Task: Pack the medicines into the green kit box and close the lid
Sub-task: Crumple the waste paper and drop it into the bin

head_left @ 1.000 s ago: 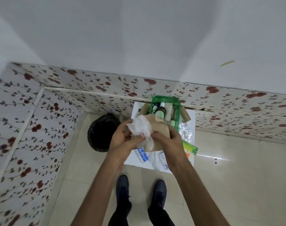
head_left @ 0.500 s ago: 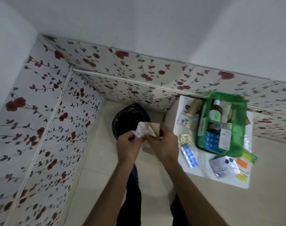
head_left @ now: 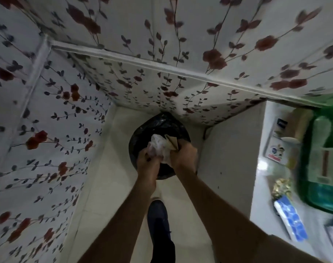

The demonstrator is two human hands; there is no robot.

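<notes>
My left hand and my right hand together grip a crumpled wad of white plastic and brown paper, held right over a black-lined bin on the floor. The green kit box stands open on a white table at the far right, blurred, with bottles and packets inside. Beside it lie a blue blister strip, a gold foil strip and a small white carton.
The bin sits in a corner between two walls with red-flower wallpaper. My dark shoe stands on the pale tiled floor below the hands. The table's white side panel rises just right of the bin.
I have turned left, away from the table. The hands carried the wad of plastic and paper from above the kit box to over the bin; the box has slid to the right edge.
</notes>
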